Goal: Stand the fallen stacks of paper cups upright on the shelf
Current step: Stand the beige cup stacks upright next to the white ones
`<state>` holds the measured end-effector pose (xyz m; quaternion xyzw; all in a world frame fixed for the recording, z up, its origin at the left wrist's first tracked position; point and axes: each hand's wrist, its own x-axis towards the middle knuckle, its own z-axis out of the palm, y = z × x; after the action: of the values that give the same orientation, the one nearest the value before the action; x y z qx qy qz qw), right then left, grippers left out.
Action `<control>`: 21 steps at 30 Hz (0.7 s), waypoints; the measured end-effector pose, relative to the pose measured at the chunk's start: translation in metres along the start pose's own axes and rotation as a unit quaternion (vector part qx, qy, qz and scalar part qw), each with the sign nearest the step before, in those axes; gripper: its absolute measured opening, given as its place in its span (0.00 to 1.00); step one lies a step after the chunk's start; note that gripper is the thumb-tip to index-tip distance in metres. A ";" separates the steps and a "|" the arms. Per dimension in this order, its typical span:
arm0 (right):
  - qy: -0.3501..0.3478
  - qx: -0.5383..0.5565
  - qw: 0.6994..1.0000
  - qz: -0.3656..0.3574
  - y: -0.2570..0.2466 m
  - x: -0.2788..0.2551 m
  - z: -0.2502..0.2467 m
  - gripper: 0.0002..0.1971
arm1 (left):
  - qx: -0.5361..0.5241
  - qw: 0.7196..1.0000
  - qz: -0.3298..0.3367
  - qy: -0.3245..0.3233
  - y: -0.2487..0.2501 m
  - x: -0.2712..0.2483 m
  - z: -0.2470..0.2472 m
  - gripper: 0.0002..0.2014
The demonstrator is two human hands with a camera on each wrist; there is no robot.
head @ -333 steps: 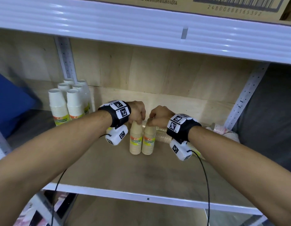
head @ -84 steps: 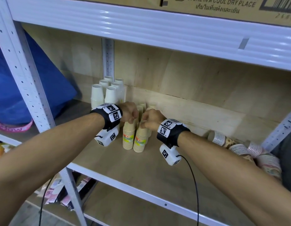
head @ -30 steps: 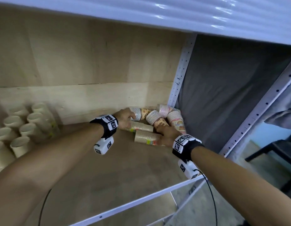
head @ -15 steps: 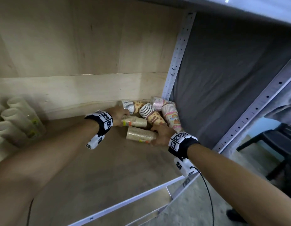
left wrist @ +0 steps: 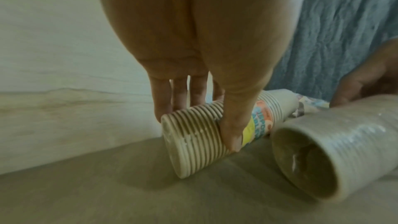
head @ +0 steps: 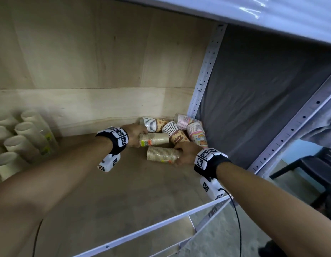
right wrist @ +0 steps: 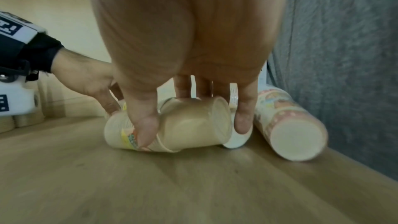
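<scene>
Two tan paper-cup stacks lie on their sides in the shelf's right corner. My left hand (head: 137,136) grips the rim end of the farther tan stack (head: 154,139), thumb on the front and fingers behind, as the left wrist view shows (left wrist: 198,125). My right hand (head: 181,154) grips the base end of the nearer tan stack (head: 163,154), thumb and fingers curled round it (right wrist: 193,125). Behind them lie several patterned stacks (head: 176,132), also fallen. One pink patterned stack (right wrist: 290,125) lies right of my right hand.
Several upright pale cup stacks (head: 25,138) stand at the far left. The wooden shelf board (head: 124,191) has a white front rail (head: 142,230). A perforated metal post (head: 203,75) and grey cloth (head: 263,108) close off the right side. A plywood back wall (head: 105,62) stands behind.
Both hands moved from the upright stacks at the left to the fallen pile in the right corner. Over the last second each hand stays on its tan stack.
</scene>
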<state>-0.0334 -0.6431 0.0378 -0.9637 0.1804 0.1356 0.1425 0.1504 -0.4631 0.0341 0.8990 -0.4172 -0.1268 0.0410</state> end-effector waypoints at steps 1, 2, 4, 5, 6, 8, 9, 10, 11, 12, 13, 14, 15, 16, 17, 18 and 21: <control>-0.001 0.002 1.000 -0.004 -0.003 -0.002 -0.006 0.37 | -0.023 1.000 0.002 0.004 -0.003 -0.003 -0.003 0.35; 0.002 0.003 1.000 -0.011 -0.006 -0.004 -0.012 0.37 | -0.051 0.999 0.003 0.005 -0.005 -0.006 -0.006 0.35; 0.012 0.003 1.000 -0.027 -0.015 -0.007 -0.025 0.35 | -0.111 0.994 0.011 0.016 -0.010 -0.014 -0.013 0.35; 0.016 0.004 0.999 -0.034 -0.021 -0.009 -0.030 0.34 | -0.140 0.990 0.018 0.024 -0.012 -0.018 -0.016 0.36; 0.019 0.007 0.999 -0.037 -0.027 -0.009 -0.035 0.33 | -0.158 0.987 0.024 0.033 -0.014 -0.023 -0.018 0.37; 0.031 0.009 0.998 -0.048 -0.040 -0.012 -0.044 0.30 | -0.187 0.980 0.029 0.055 -0.016 -0.032 -0.019 0.40; 0.038 0.005 0.998 -0.053 -0.047 -0.013 -0.047 0.29 | -0.204 0.976 0.026 0.065 -0.018 -0.036 -0.018 0.40; 0.045 0.001 0.997 -0.057 -0.055 -0.013 -0.049 0.27 | -0.218 0.973 0.019 0.074 -0.019 -0.041 -0.016 0.40; 0.051 -0.001 0.997 -0.064 -0.064 -0.014 -0.051 0.25 | -0.231 0.969 0.013 0.083 -0.022 -0.044 -0.014 0.38; 0.055 -0.007 0.996 -0.069 -0.071 -0.013 -0.052 0.24 | -0.240 0.967 0.003 0.087 -0.024 -0.047 -0.012 0.36; 0.063 -0.017 0.995 -0.076 -0.079 -0.012 -0.052 0.24 | -0.250 0.964 -0.005 0.090 -0.026 -0.050 -0.009 0.35; 0.072 -0.026 0.994 -0.079 -0.086 -0.010 -0.053 0.24 | -0.254 0.963 -0.012 0.090 -0.027 -0.054 -0.007 0.33; 0.082 -0.025 0.993 -0.081 -0.092 -0.008 -0.053 0.26 | -0.257 0.962 -0.019 0.091 -0.029 -0.056 -0.004 0.32; 0.086 -0.017 0.993 -0.077 -0.098 -0.006 -0.054 0.28 | -0.255 0.962 -0.027 0.093 -0.030 -0.059 -0.002 0.31; 0.090 -0.010 0.993 -0.077 -0.104 -0.004 -0.054 0.29 | -0.256 0.961 -0.035 0.094 -0.031 -0.061 0.001 0.29; 0.091 -0.006 0.993 -0.078 -0.109 -0.003 -0.055 0.29 | -0.258 0.960 -0.043 0.095 -0.032 -0.064 0.004 0.28; 0.093 -0.003 0.992 -0.080 -0.123 0.001 -0.054 0.26 | -0.269 0.957 -0.061 0.090 -0.035 -0.069 0.012 0.30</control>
<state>0.0267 -0.5514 0.1152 -0.9839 0.1146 0.0340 0.1329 0.1299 -0.3874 0.0297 0.8860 -0.3066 -0.1556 0.3112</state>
